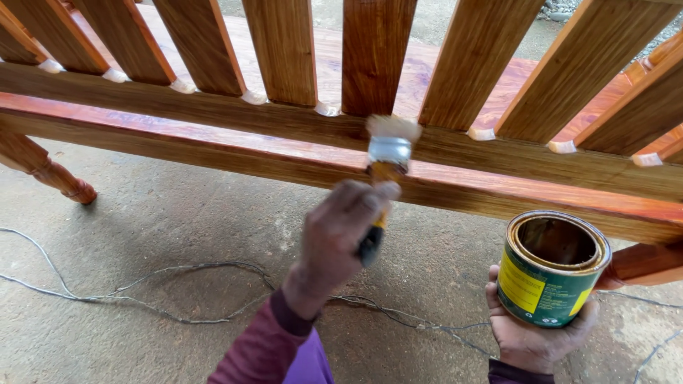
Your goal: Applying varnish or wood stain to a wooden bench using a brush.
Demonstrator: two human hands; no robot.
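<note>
left hand [338,238]: centre of the frame, fingers wrapped tight around the handle of a paintbrush [386,158]
paintbrush: bristles touch the wooden rail [213,121], just below the slats [284,46]
right hand [533,338]: lower right, fingers cupped under an open tin can [551,269]
tin can: green and yellow, held upright near the rail
floor [142,235]: grey concrete, thin wire [142,302] lying across it

Paintbrush [385,167], centre frame: pale bristles pressed to the glossy wooden rail, silver ferrule, dark handle angled down. Open round can [551,269], lower right: green-and-yellow label, upright, slightly tilted, brownish inside, just below the rail.
</note>
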